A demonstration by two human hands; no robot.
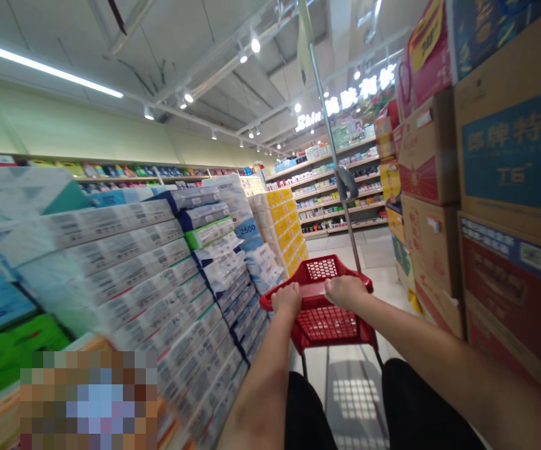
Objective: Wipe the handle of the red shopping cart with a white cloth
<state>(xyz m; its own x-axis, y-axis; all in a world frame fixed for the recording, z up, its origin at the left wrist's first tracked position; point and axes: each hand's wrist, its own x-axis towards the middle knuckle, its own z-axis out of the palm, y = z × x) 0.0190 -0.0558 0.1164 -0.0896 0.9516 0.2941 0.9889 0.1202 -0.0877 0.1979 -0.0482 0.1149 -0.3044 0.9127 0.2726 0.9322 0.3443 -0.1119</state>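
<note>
A red plastic shopping cart (pixel 326 324) stands in front of me, its basket walls full of small square holes. My left hand (pixel 287 299) is closed around the left part of its handle. On the right part of the same handle my right hand (pixel 345 291) is wrapped, with the forearm reaching in from the lower right. A grey metal pole (pixel 329 125) rises behind the basket's right side, with a dark grey clip (pixel 346 183) partway up. The inside of the basket is mostly hidden by its front wall and my hands.
Wrapped tissue packs (pixel 157 275) are piled high close on the left, with yellow-and-white boxes (pixel 282 225) farther along. Stacked cardboard cartons (pixel 509 144) line the right side. Stocked shelves (pixel 340 184) stand at the far end of the pale floor (pixel 368 250).
</note>
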